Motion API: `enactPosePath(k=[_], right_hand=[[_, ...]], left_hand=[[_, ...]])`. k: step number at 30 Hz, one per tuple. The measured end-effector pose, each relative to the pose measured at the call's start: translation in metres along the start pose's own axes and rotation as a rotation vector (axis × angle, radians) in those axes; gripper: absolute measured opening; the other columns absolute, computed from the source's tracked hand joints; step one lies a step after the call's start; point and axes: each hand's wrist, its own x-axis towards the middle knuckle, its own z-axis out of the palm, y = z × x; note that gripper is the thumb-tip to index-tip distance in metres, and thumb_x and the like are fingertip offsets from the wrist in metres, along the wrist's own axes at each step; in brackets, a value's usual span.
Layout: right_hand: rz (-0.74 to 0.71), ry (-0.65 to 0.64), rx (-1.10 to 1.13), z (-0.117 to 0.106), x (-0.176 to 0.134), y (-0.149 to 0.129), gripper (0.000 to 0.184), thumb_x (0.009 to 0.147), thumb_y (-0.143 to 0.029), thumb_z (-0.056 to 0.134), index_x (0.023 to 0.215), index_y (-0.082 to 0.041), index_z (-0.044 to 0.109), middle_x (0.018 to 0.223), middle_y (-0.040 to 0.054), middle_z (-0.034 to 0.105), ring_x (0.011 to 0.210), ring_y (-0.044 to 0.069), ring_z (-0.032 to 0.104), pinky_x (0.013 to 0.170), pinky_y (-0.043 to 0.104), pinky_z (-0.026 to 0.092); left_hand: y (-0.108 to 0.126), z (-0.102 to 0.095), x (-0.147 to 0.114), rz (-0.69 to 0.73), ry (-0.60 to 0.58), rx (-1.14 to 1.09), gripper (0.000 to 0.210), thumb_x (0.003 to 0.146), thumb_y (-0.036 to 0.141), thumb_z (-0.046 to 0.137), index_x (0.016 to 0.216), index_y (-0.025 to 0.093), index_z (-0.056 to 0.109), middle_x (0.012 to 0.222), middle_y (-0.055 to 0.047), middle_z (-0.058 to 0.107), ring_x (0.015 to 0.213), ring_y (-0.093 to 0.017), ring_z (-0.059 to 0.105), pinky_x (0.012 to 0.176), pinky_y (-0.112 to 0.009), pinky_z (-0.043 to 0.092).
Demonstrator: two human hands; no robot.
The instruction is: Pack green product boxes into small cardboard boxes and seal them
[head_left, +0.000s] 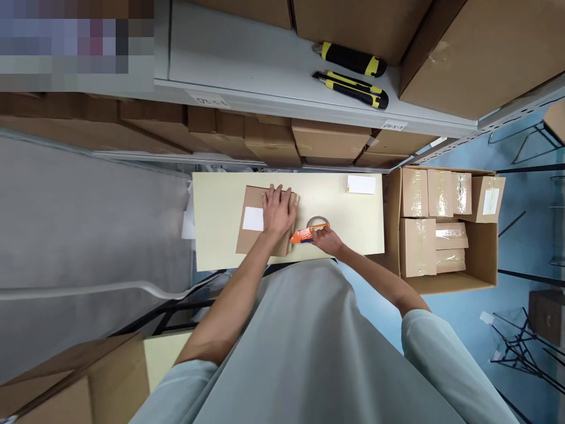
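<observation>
A cardboard box (251, 240) with a white label (253, 218) lies on the pale yellow table. My left hand (278, 211) rests flat on its top, near the right side, with fingers stretched out. In my right hand (327, 240) is an orange tape dispenser (302, 235), its fingers wrapped round the handle. A grey roll ring (318, 221) shows just above the handle. The dispenser's front end is at the box's right side; whether it touches the cardboard I cannot tell.
A small white box (361, 184) lies at the table's (353, 221) back right. Right of the table stands a large open carton (463, 286) holding several taped boxes. Two utility knives (353, 59) lie on the shelf (247, 59) above, among more cartons.
</observation>
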Motion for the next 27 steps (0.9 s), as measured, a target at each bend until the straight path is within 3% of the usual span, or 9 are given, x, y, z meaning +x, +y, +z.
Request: enactPosePath(k=[6,14,18,23,27], right_hand=[[-0.086,0.006,-0.012,0.014,0.008,-0.027,0.04,0.12,-0.023,0.034,0.13,-0.003,0.068,0.104,0.0209,0.081,0.096,0.03,0.076,0.101,0.049,0.058],[-0.118,0.037,-0.001,0.032,-0.036,-0.01,0.03,0.116,-0.017,0.044,0.133,-0.009,0.068,0.104,0.0148,0.083,0.09,0.026,0.077,0.107,0.045,0.061],[-0.054,-0.001,-0.002,0.031,-0.068,0.026,0.029,0.117,-0.023,0.05,0.128,-0.005,0.07,0.103,0.0179,0.084,0.091,0.028,0.079,0.106,0.049,0.06],[0.127,-0.071,-0.1,0.006,-0.103,0.107,0.029,0.118,-0.021,0.048,0.124,-0.002,0.07,0.1,0.0212,0.084,0.095,0.031,0.082,0.115,0.052,0.05],[0.123,-0.094,-0.109,-0.024,-0.082,0.131,0.038,0.119,-0.031,0.049,0.133,0.0,0.067,0.111,0.0259,0.083,0.105,0.034,0.082,0.112,0.048,0.049]], left_hand=[[0.006,0.029,-0.033,-0.028,0.056,-0.007,0.061,0.113,0.036,0.038,0.168,0.015,0.05,0.185,-0.021,0.034,0.178,-0.037,0.013,0.141,-0.073,0.01],[-0.012,0.041,-0.037,0.04,0.015,0.032,0.06,0.116,0.039,0.034,0.167,0.013,0.052,0.185,-0.021,0.034,0.178,-0.036,0.01,0.142,-0.07,0.01],[-0.017,0.046,-0.037,0.073,0.04,0.031,0.059,0.116,0.04,0.036,0.166,0.014,0.053,0.183,-0.021,0.036,0.178,-0.037,0.012,0.141,-0.073,0.012],[-0.025,0.05,-0.04,0.151,0.031,0.022,0.059,0.116,0.039,0.038,0.169,0.015,0.05,0.184,-0.021,0.035,0.178,-0.038,0.012,0.14,-0.075,0.012],[-0.024,0.055,-0.05,0.243,-0.009,0.05,0.059,0.116,0.037,0.04,0.17,0.017,0.05,0.183,-0.02,0.038,0.177,-0.038,0.016,0.14,-0.074,0.013]])
